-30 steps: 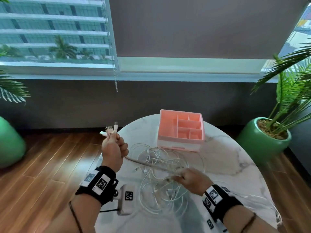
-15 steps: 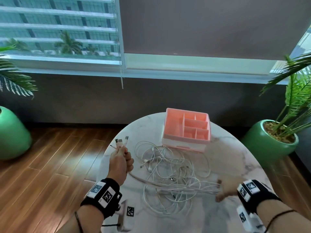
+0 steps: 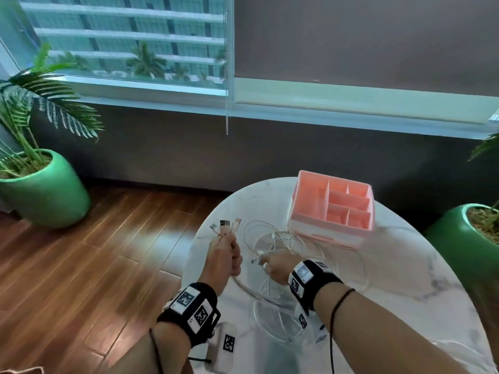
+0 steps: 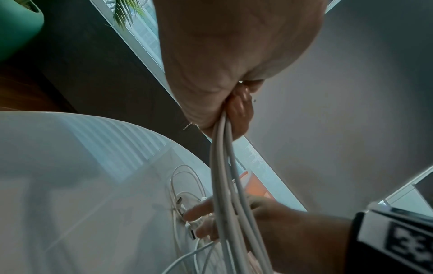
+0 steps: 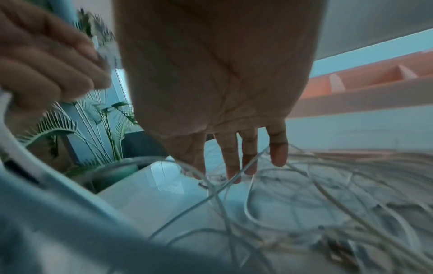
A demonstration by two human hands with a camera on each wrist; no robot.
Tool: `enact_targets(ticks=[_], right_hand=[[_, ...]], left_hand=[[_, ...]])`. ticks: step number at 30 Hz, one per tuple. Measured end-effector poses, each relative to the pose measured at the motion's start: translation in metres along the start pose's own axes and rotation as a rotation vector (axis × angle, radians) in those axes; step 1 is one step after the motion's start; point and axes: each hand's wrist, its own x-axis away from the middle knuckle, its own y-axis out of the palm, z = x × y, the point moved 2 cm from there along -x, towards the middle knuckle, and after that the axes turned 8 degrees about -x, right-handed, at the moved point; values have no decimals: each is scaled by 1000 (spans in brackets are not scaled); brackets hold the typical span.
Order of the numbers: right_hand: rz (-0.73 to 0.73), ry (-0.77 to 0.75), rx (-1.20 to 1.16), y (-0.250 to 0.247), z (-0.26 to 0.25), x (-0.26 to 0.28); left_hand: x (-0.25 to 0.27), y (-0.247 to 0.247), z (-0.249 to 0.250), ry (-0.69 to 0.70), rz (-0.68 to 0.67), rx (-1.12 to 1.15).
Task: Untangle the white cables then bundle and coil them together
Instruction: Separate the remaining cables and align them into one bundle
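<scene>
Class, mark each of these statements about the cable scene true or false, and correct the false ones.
1. The left hand grips several white cables with their plugs pointing up. True.
2. The right hand is clenched into a fist. False: its fingers are straight, reaching into the loose cables on the table.
3. The pink organiser holds coiled cables. False: its compartments look empty.
4. The organiser sits on the marble table. True.

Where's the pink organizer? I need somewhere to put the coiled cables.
In the head view, the pink organizer sits at the marble table's far right, just beyond the loose cables.
</scene>
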Motion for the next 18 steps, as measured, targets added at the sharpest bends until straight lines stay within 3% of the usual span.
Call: enact_targets(ticks=[3,10,14,18], right_hand=[[-20,35,102,20,19,-25],[-14,40,-57,0,14,-5],[-49,-10,56,12,4,10],[59,37,-29,17,10,10]], left_hand=[[6,-2,1,16,-17,-15],[10,6,12,40,-61,1],[10,11,19,68,-76,-20],[13,13,18,70,-73,-7]])
